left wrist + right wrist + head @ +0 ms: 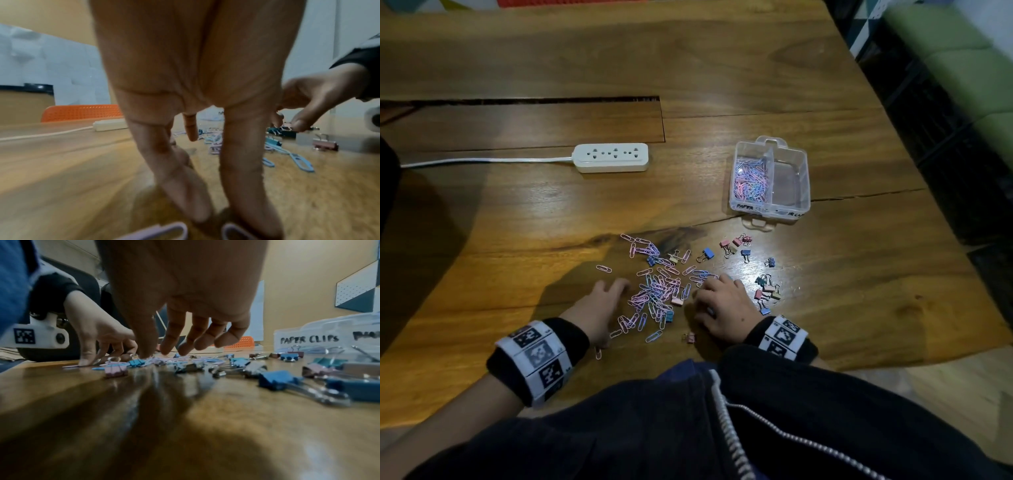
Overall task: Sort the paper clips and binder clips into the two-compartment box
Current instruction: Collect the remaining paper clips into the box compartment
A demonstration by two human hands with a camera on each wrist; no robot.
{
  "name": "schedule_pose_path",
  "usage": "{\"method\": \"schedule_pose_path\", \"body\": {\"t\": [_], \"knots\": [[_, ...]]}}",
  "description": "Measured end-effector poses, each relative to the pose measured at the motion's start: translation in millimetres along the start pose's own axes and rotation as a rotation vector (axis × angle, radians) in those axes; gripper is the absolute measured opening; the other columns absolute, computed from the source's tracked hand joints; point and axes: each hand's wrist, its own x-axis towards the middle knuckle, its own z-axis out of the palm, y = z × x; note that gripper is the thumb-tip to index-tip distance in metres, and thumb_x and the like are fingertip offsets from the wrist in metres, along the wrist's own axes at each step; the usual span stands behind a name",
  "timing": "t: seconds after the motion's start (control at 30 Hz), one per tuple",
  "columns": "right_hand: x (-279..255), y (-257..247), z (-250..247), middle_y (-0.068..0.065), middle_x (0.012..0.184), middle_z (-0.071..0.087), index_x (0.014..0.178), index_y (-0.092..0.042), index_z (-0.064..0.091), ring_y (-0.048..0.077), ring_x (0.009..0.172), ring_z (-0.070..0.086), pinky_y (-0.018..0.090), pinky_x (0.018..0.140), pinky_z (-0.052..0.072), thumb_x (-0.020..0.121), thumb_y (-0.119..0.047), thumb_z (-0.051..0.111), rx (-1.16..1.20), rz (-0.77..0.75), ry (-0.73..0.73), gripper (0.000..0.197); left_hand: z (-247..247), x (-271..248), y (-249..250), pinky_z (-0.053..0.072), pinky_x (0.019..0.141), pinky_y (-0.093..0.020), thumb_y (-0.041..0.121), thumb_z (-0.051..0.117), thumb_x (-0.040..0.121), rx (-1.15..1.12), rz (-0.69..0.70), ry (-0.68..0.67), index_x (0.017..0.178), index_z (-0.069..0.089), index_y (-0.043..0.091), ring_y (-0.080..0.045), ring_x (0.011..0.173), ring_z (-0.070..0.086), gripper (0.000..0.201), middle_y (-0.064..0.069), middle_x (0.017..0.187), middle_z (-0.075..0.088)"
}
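Note:
A loose pile of pink and blue paper clips (657, 291) lies on the wooden table (517, 240) between my hands. My left hand (606, 298) rests at the pile's left edge, its straight fingers touching the table. My right hand (717, 294) hovers at the right edge with relaxed fingers (170, 344) pointing down onto the clips, holding nothing. Small coloured binder clips (767, 291) are scattered to the right of it, and more binder clips (736, 245) lie nearer the box. In the clear two-compartment box (803, 164), the left half holds paper clips and the right half looks empty.
A white power strip (610, 157) with its cord lies at the back left. A crack runs across the table beside the box. The table's right edge drops off near the box. One pink binder clip (690, 337) lies close to my body.

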Motion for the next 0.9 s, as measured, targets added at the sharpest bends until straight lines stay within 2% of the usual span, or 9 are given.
{"method": "schedule_pose_path", "body": {"t": [0.07, 0.17, 0.3, 0.37, 0.53, 0.6, 0.7, 0.83, 0.9], "knots": [[-5.7, -3.4, 0.9, 0.005, 0.117, 0.048, 0.114, -0.016, 0.052, 0.021, 0.111, 0.038, 0.037, 0.100, 0.031, 0.079, -0.046, 0.061, 0.050, -0.039, -0.019, 0.046, 5.6, 4.1, -4.6, 0.051, 0.064, -0.021, -0.009, 0.070, 0.068, -0.067, 0.023, 0.027, 0.134, 0.026, 0.026, -0.016, 0.091, 0.054, 0.086, -0.006, 0.124, 0.040], [-5.7, -14.7, 8.0, 0.006, 0.126, 0.042, 0.121, -0.018, 0.044, 0.022, 0.117, 0.035, 0.040, 0.105, 0.027, 0.073, -0.046, 0.067, 0.014, -0.050, -0.126, 0.060, 6.0, 5.9, -7.2, 0.042, 0.070, -0.023, 0.000, 0.071, 0.071, -0.131, 0.063, 0.039, 0.118, 0.038, 0.023, -0.012, 0.089, 0.046, 0.061, 0.000, 0.104, 0.045], [-2.3, -10.2, 8.1, 0.006, 0.124, 0.041, 0.123, -0.020, 0.042, 0.024, 0.116, 0.036, 0.040, 0.102, 0.032, 0.078, -0.028, 0.066, 0.014, -0.004, -0.054, 0.052, 4.1, -2.3, -14.1, 0.047, 0.084, -0.026, 0.009, 0.078, 0.066, 0.084, 0.045, -0.066, 0.120, 0.035, 0.024, -0.016, 0.107, 0.050, 0.070, 0.001, 0.119, 0.042], [0.0, -5.9, 4.1, 0.005, 0.126, 0.040, 0.128, -0.026, 0.040, 0.023, 0.117, 0.035, 0.038, 0.101, 0.033, 0.077, -0.028, 0.067, 0.015, -0.012, -0.053, 0.058, 7.2, -2.9, -18.5, 0.048, 0.085, -0.027, 0.009, 0.076, 0.067, 0.092, 0.058, -0.059, 0.119, 0.034, 0.025, -0.015, 0.104, 0.051, 0.069, 0.002, 0.116, 0.043], [16.6, -20.0, 3.6, 0.002, 0.133, 0.041, 0.129, -0.028, 0.044, 0.024, 0.120, 0.034, 0.042, 0.104, 0.030, 0.083, -0.028, 0.060, -0.119, -0.155, -0.084, 0.049, 10.5, 9.9, -12.9, 0.040, 0.065, -0.020, 0.013, 0.072, 0.076, -0.194, 0.176, 0.094, 0.086, 0.038, 0.027, -0.013, 0.079, 0.051, 0.037, 0.007, 0.082, 0.051], [20.1, -22.0, 5.3, 0.003, 0.130, 0.044, 0.124, -0.022, 0.051, 0.024, 0.118, 0.038, 0.041, 0.102, 0.032, 0.086, -0.025, 0.057, -0.107, -0.149, -0.072, 0.038, 10.3, 12.2, -0.3, 0.040, 0.070, -0.019, 0.022, 0.072, 0.077, -0.189, 0.204, 0.204, 0.096, 0.044, 0.024, -0.011, 0.086, 0.049, 0.033, 0.007, 0.092, 0.049], [21.4, -18.2, 6.4, 0.004, 0.127, 0.048, 0.117, -0.017, 0.057, 0.024, 0.117, 0.043, 0.039, 0.101, 0.033, 0.086, -0.020, 0.056, -0.089, -0.148, -0.059, 0.031, 8.5, 17.3, 13.6, 0.039, 0.099, -0.027, 0.033, 0.069, 0.077, -0.035, 0.264, 0.316, 0.130, 0.041, 0.021, -0.015, 0.120, 0.038, 0.061, 0.000, 0.129, 0.039], [17.4, -3.7, 0.5, 0.004, 0.125, 0.051, 0.114, -0.014, 0.060, 0.025, 0.116, 0.043, 0.039, 0.100, 0.034, 0.086, -0.016, 0.055, -0.070, -0.105, -0.063, 0.028, 3.9, 18.5, 24.9, 0.028, 0.112, -0.037, 0.047, 0.075, 0.066, 0.171, 0.344, 0.161, 0.146, 0.017, 0.030, -0.021, 0.138, 0.018, 0.100, 0.001, 0.153, 0.011], [13.0, 4.7, -4.2, 0.004, 0.121, 0.052, 0.113, -0.013, 0.060, 0.024, 0.113, 0.043, 0.037, 0.098, 0.034, 0.086, -0.017, 0.056, -0.070, -0.079, -0.068, 0.028, 5.7, 20.4, 28.4, 0.028, 0.111, -0.036, 0.047, 0.073, 0.068, 0.272, 0.361, 0.149, 0.146, 0.015, 0.032, -0.020, 0.137, 0.020, 0.099, 0.003, 0.154, 0.011]]}}
